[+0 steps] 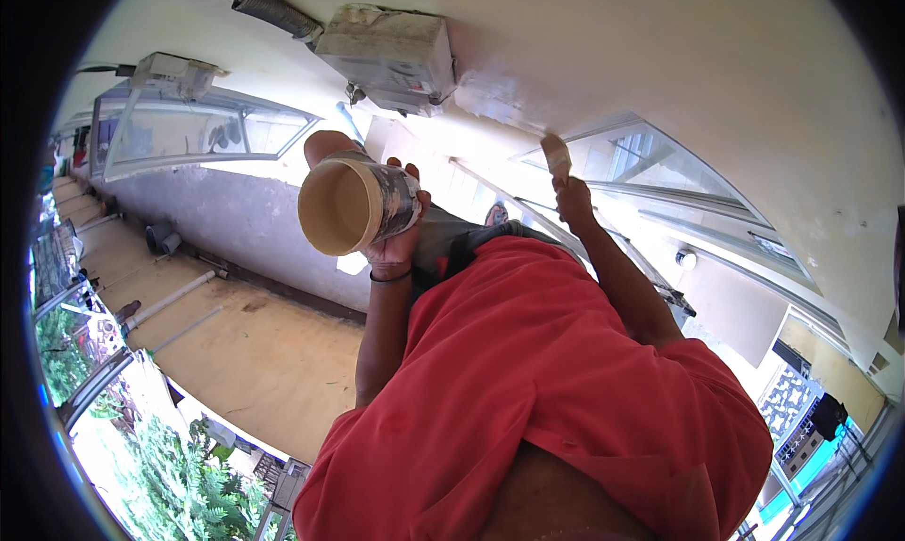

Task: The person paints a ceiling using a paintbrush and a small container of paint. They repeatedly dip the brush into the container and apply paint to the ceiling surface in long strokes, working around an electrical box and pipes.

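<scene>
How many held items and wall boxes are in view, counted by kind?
Tubs: 1, in the left hand
Brushes: 1, in the right hand
Wall boxes: 2, one nearer and one farther
Total: 4

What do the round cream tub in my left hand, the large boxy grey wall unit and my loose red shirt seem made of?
Round cream tub: likely plastic, satin, going by its smooth, even rim.
Large boxy grey wall unit: plastic or painted metal; grime dulls it, leaving that open.
Loose red shirt: matte cloth, as its soft folds suggest; the fibre isn't clear.
</scene>
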`<state>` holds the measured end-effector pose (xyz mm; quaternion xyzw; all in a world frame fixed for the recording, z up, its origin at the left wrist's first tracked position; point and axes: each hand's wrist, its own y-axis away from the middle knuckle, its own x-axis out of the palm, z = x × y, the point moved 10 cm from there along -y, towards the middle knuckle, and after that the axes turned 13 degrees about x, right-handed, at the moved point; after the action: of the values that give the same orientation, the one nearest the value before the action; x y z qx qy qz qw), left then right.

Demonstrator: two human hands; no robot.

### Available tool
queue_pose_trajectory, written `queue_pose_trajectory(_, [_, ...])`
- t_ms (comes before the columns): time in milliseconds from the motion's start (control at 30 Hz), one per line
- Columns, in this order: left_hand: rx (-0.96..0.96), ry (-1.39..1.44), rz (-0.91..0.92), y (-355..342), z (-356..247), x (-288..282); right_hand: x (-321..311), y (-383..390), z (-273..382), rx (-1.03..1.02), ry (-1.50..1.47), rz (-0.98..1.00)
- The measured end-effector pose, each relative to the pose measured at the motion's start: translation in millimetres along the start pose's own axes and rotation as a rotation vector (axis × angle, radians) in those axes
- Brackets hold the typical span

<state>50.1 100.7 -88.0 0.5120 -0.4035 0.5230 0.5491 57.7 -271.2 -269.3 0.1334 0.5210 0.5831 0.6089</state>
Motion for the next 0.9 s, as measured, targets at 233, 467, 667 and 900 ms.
queue_pose_trajectory(233, [-0.002,0.02,-0.085,4.6,-0.4,-3.9,77.9,21.9,-9.6,0.492,-0.754,0.698])
queue_pose_trajectory(467, [-0.031,-0.052,0.004,0.2,1.4,4.8,68.1,53.0,96.5,0.399,-1.129,0.68])
queue_pose_trajectory(667, [-0.005,-0.041,0.022,-2.8,3.5,6.7,-19.6,177.5,133.6,0.242,-1.124,0.669])
queue_pose_trajectory(900, [-0.004,-0.032,0.052,-2.1,5.0,6.4,-87.9,295.9,174.4,-0.032,-1.05,0.686])
